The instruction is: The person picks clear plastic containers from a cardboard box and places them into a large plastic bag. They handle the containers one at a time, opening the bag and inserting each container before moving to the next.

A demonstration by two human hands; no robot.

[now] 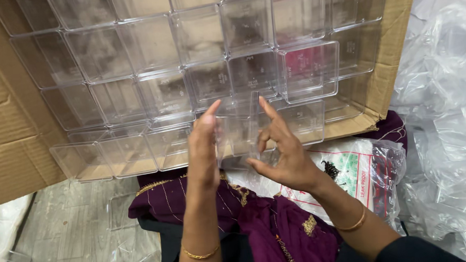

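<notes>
A clear, hard plastic box [238, 131], square and glossy, sits pinched between the left hand [202, 148] and right hand [283, 152], just off the cardboard carton's [14, 156] near edge. Identical clear boxes [152, 71] fill the carton, seemingly in tight rows.

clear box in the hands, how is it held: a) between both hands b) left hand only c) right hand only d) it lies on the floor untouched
a, the clear box sits between the left hand and the right hand, fingers of each on its sides, in front of the carton of like boxes.
</notes>
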